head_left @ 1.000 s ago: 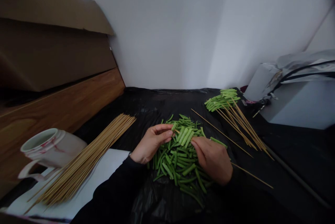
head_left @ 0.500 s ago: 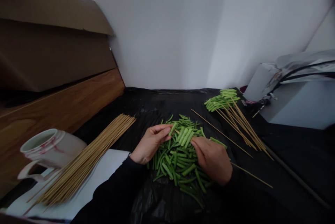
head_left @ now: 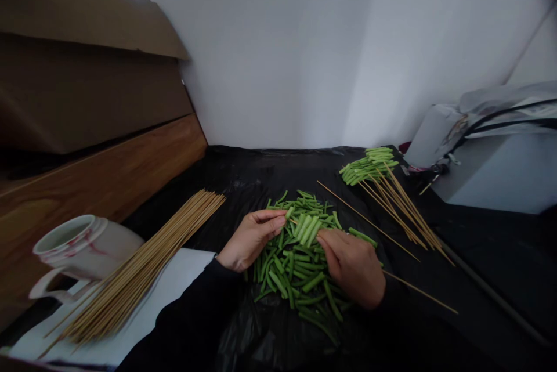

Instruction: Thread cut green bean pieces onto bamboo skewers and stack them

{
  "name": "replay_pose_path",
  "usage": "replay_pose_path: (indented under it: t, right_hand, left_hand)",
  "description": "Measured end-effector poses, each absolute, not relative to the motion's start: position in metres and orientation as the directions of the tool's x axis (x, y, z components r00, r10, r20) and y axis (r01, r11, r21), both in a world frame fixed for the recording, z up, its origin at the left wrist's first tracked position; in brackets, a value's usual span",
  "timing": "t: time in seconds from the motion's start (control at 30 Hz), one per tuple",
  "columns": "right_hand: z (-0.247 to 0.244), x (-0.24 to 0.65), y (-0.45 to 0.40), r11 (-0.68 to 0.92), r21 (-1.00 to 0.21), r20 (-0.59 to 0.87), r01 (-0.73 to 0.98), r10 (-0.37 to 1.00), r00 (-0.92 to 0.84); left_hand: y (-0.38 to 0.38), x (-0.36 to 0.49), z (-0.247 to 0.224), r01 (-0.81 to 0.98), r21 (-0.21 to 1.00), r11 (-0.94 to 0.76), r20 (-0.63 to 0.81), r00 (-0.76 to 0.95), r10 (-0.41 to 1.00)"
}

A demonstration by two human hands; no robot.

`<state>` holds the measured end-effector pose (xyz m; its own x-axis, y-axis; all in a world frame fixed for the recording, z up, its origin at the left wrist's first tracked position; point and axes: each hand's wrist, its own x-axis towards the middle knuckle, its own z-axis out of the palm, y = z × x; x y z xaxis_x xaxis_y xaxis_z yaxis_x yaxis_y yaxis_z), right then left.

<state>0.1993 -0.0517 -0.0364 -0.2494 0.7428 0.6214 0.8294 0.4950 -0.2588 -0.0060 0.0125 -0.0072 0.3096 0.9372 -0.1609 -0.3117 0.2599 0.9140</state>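
Far left of the pile of green pieces: mug. Between mug and pile: bundle of bare sticks. Over the pile's left upper part, left hand pinches a single green piece between thumb and fingers. Above the pile's middle: row of pieces side by side on the held stick. Over the pile's right side, right hand is closed on that stick, whose tail points right. Right of the pile: loose stick, then, farther back, laden sticks.

Judgement, threading: pinch the piece close to the entry point, keep it square to the stick, push straight; an off-centre entry could split it.

Versus half a second ago: the held stick's tail reaches slightly farther right; pile and bundle unchanged.
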Motion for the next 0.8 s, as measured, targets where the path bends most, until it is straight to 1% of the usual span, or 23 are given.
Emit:
replay_pose_path:
  t: [0.3,0.8]
  right_hand:
    - [-0.0348,0.1978,-0.0543,0.53,-0.26,0.659,0.807,0.708,-0.253]
    - [-0.0355,0.1951,-0.0566,0.523,-0.262,0.65,0.811,0.717,-0.253]
  left_hand:
    - [0.0097,-0.005,-0.0054,-0.335,0.888,0.315,-0.2,0.336,0.921]
    - [0.0089,-0.0051,-0.0075,-0.308,0.884,0.351,-0.231,0.365,0.902]
